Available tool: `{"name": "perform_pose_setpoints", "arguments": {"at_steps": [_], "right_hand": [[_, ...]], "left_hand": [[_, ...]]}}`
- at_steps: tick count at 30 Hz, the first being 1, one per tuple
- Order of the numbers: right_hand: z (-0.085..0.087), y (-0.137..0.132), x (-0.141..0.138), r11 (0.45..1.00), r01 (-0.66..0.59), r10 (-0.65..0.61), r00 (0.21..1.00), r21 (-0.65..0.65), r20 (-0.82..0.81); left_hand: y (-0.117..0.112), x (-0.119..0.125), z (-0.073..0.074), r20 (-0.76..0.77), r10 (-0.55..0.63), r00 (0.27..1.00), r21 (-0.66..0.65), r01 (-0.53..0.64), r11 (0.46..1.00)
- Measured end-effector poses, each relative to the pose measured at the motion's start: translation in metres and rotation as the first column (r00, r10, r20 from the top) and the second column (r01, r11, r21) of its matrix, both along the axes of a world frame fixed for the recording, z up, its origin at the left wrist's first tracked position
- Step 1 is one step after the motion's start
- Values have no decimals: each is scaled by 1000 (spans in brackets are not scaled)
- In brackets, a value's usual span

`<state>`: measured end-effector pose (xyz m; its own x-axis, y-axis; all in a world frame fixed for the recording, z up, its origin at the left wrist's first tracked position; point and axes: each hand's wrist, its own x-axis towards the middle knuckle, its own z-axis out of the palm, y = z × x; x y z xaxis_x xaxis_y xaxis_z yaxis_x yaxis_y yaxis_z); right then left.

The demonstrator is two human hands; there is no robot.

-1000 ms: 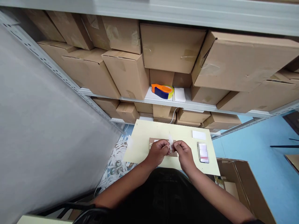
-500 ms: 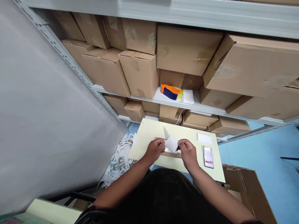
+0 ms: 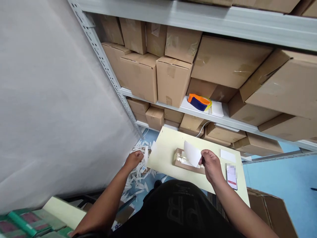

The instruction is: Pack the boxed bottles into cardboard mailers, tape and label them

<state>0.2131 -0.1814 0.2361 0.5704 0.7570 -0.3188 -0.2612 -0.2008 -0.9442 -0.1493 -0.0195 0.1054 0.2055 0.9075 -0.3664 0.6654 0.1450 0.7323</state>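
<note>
My right hand (image 3: 210,164) pinches a white label sheet (image 3: 192,153) and holds it up over a small brown taped parcel (image 3: 185,161) that lies on a pale yellow table (image 3: 165,153). My left hand (image 3: 134,159) is out to the left, past the table's edge, above a heap of white paper strips (image 3: 136,172) on the floor. Its fingers are curled, with a white strip (image 3: 146,154) at their tips.
A phone (image 3: 231,177) and a white card (image 3: 228,155) lie on the table's right side. Metal shelving behind holds many cardboard boxes (image 3: 173,79) and an orange and blue tape dispenser (image 3: 198,101). An open carton (image 3: 271,208) stands at the right; green packets (image 3: 27,224) lie bottom left.
Both hands were together over the parcel, peeling the white sheet. Now my left hand has swung left over the floor scraps, my right keeps the sheet, and the camera has turned left.
</note>
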Motion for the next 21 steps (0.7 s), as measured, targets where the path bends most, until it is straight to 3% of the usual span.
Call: {"name": "perform_pose_setpoints", "arguments": {"at_steps": [5, 11, 17, 21], "right_hand": [[1, -2, -9, 998, 67, -67, 998, -7, -23], [3, -5, -24, 992, 123, -123, 991, -6, -61], [0, -8, -34, 987, 158, -158, 982, -12, -99], [-1, -9, -39, 988, 153, -154, 984, -14, -90]], "left_hand": [[30, -51, -29, -215, 41, 976, 12, -39, 999], [75, -73, -50, -481, 23, 877, 70, 13, 997], [97, -53, -37, -467, 131, 875, 117, -85, 989], [103, -36, -25, -487, 133, 863, 166, -58, 984]]}}
